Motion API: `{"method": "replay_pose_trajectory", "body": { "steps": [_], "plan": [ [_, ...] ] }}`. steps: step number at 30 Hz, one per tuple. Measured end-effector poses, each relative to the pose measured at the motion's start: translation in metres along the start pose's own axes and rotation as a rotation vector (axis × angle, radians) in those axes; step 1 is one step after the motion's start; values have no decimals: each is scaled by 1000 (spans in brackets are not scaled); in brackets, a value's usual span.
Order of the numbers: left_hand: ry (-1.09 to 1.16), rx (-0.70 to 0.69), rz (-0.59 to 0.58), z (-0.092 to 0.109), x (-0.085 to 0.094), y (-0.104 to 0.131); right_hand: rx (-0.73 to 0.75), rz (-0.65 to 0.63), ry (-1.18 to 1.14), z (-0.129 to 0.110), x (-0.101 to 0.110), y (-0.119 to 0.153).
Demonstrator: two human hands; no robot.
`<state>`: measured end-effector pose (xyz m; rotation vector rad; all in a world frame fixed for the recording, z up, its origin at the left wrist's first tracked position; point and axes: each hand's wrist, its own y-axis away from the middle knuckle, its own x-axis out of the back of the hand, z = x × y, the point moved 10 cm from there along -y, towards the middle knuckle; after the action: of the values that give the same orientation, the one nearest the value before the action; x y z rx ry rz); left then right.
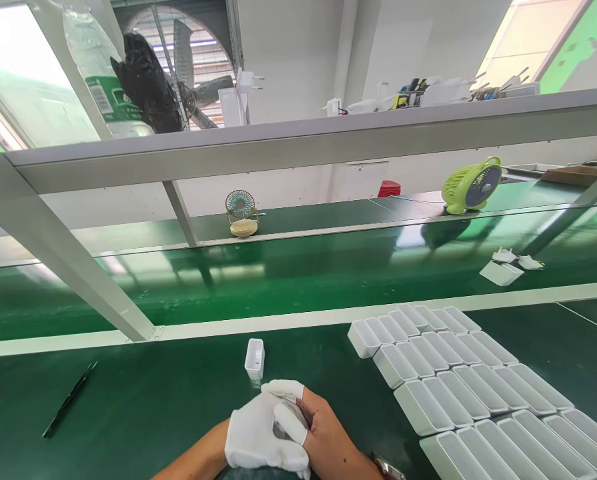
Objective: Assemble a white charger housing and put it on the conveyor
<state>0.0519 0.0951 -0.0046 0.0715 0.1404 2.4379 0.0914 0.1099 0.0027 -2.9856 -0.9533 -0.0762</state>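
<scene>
Hands (288,433) clasped at near edge; one case (255,358) just behind them. Rows of cases (468,387) to the right, tweezers (69,399) far left.

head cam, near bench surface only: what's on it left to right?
Black tweezers → small white housing standing open side up → gloved left hand clasped with the bare right hand → rows of white plastic housings.
</scene>
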Motion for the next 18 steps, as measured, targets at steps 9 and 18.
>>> {"method": "replay_pose_trajectory", "body": {
  "steps": [9, 18],
  "plan": [
    [-47, 36, -18, 2, 1, 1, -15, -24, -46, 7, -4, -1],
    [7, 28, -23, 0, 0, 1, -26, -17, -51, 6, -2, -3]
  ]
}}
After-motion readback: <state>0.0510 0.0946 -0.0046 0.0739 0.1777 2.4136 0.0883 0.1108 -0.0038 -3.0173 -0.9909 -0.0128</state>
